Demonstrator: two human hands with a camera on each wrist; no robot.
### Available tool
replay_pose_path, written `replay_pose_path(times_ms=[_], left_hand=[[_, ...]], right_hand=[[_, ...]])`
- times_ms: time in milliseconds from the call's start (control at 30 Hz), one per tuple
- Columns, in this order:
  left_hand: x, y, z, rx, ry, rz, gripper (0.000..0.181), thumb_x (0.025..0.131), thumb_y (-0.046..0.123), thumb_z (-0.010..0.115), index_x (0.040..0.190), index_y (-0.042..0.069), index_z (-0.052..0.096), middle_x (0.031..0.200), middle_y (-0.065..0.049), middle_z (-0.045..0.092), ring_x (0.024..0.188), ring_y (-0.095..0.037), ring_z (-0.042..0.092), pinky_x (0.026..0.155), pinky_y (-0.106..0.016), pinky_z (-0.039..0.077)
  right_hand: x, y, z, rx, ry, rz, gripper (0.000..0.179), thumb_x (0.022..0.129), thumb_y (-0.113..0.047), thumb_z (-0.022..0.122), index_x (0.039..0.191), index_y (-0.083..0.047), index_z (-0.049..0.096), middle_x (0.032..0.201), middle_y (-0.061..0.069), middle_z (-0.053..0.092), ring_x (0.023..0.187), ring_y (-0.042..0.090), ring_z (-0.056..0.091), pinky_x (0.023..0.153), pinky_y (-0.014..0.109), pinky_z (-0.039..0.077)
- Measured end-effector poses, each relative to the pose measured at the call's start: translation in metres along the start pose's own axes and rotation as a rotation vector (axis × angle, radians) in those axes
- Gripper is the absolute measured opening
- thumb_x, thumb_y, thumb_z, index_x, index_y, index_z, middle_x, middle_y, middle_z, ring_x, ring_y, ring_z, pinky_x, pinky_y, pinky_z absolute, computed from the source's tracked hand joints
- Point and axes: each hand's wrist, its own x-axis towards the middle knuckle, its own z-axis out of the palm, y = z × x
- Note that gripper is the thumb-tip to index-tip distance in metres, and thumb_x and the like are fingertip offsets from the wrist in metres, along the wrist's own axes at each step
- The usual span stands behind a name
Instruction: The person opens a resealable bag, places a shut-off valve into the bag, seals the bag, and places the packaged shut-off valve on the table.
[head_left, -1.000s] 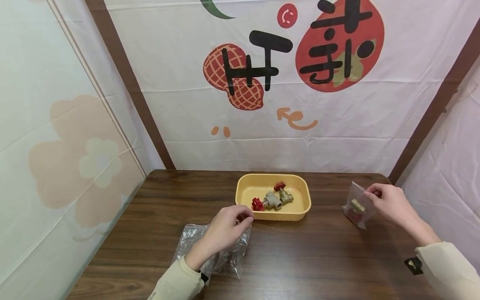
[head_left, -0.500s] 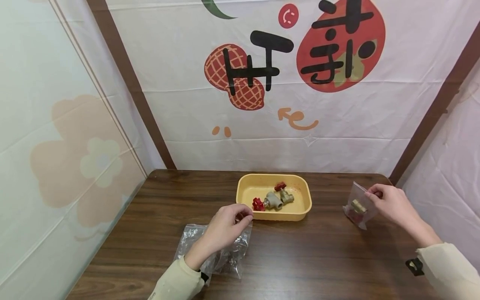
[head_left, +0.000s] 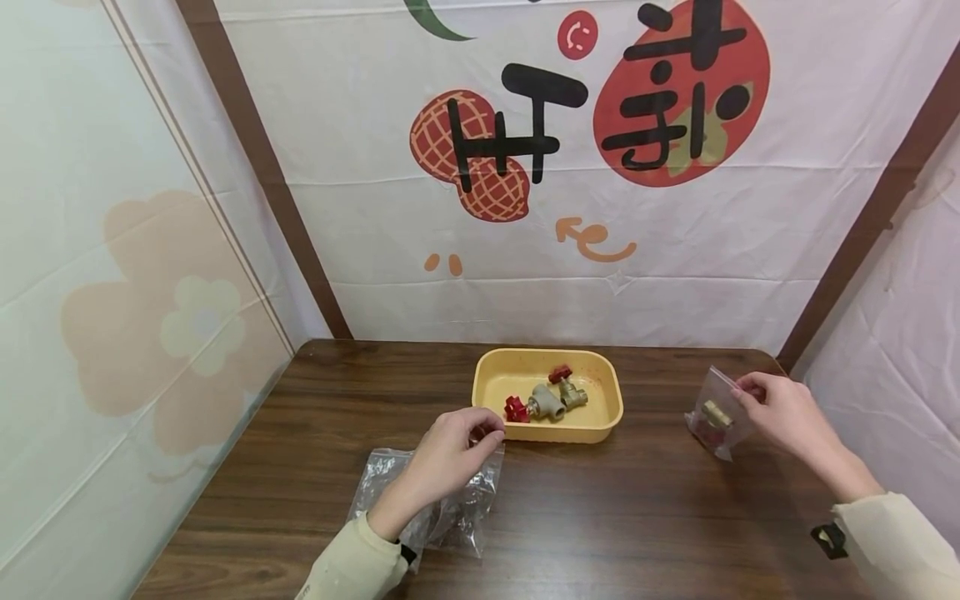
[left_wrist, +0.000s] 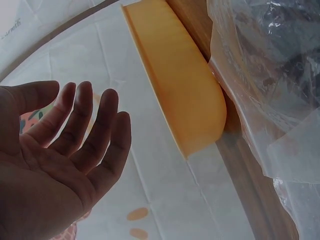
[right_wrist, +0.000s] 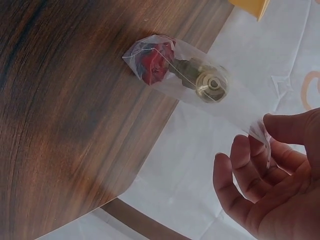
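My right hand [head_left: 783,417] pinches the top edge of a clear plastic zip bag [right_wrist: 235,107] between thumb and fingers. Inside that bag is a brass valve [right_wrist: 210,84] with a red handwheel [right_wrist: 156,62] at the bottom corner. The bag stands upright at the right side of the table. My left hand [left_wrist: 65,150] holds nothing, its fingers loosely curved and apart from the thumb. It hovers over a pile of clear plastic bags [head_left: 468,500], near the front left corner of a yellow plastic tray [head_left: 577,434].
Two valves lie in the tray: a grey one [head_left: 546,402] with a red handwheel and a brass one [head_left: 573,394] with a darker red handwheel. Wooden tabletop [head_left: 600,517] stretches between the hands. A printed white cloth [head_left: 450,308] hangs behind the table.
The right hand and its bag stay almost in place, with only a slight shift. The left hand has not visibly moved.
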Motion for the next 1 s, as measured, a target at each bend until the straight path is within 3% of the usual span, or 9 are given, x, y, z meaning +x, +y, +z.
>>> replay_pose_path(times_ms=[500, 733, 1000], left_hand=[[0.0, -0.001, -0.001, -0.01, 0.002, -0.006, 0.008, 0.101, 0.009, 0.069, 0.098, 0.014, 0.074, 0.088, 0.006, 0.069, 0.081, -0.008, 0.065, 0.074, -0.029, 0.057], [-0.002, -0.003, -0.01, 0.001, 0.025, -0.027, 0.009, 0.101, 0.008, 0.068, 0.098, 0.015, 0.074, 0.088, 0.009, 0.067, 0.079, -0.008, 0.064, 0.073, -0.029, 0.056], [-0.001, -0.004, -0.02, -0.013, 0.059, -0.022, 0.008, 0.1, 0.007, 0.069, 0.1, 0.013, 0.074, 0.091, 0.002, 0.07, 0.079, -0.011, 0.065, 0.074, -0.03, 0.057]], right_hand=[[-0.004, 0.004, 0.002, 0.01, 0.048, -0.022, 0.023, 0.1, -0.017, 0.072, 0.106, 0.005, 0.072, 0.087, 0.011, 0.072, 0.078, 0.024, 0.065, 0.065, 0.041, 0.049], [-0.005, 0.005, 0.003, 0.031, 0.073, -0.049, 0.024, 0.102, -0.02, 0.07, 0.111, 0.002, 0.071, 0.086, 0.005, 0.07, 0.075, 0.016, 0.059, 0.062, 0.035, 0.047], [-0.003, 0.003, -0.001, 0.02, 0.129, -0.113, 0.02, 0.099, -0.014, 0.071, 0.11, 0.002, 0.07, 0.087, 0.006, 0.067, 0.076, 0.018, 0.057, 0.064, 0.035, 0.045]])
